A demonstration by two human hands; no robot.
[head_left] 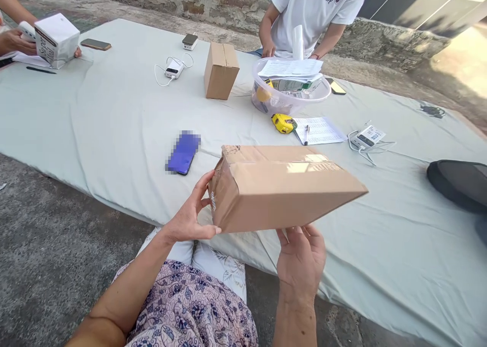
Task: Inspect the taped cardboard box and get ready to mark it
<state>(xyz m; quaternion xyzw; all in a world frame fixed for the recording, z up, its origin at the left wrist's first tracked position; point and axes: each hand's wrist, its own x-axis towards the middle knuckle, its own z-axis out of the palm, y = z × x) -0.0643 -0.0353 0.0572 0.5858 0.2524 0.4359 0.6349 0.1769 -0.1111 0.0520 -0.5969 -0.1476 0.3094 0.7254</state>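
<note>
A taped brown cardboard box (281,195) is held tilted over the near edge of the table. My left hand (194,210) grips its left end, thumb at the lower near corner and fingers along the end face. Beneath the near bottom edge, my right hand (302,250) supports the box with its palm turned up; some fingertips are hidden behind the cardboard. Just beyond the box on the left lies a phone with a blurred blue screen (183,153). A yellow tape measure (283,123) and a printed sheet (321,130) with a pen (306,135) lie behind it.
A smaller cardboard box (221,70) stands near a clear plastic basin (291,101) holding papers and tools. White power banks with cables (175,68) lie about the cloth-covered table (114,108). A dark object (458,184) is at right. Two people sit across, one holding a white box (57,40).
</note>
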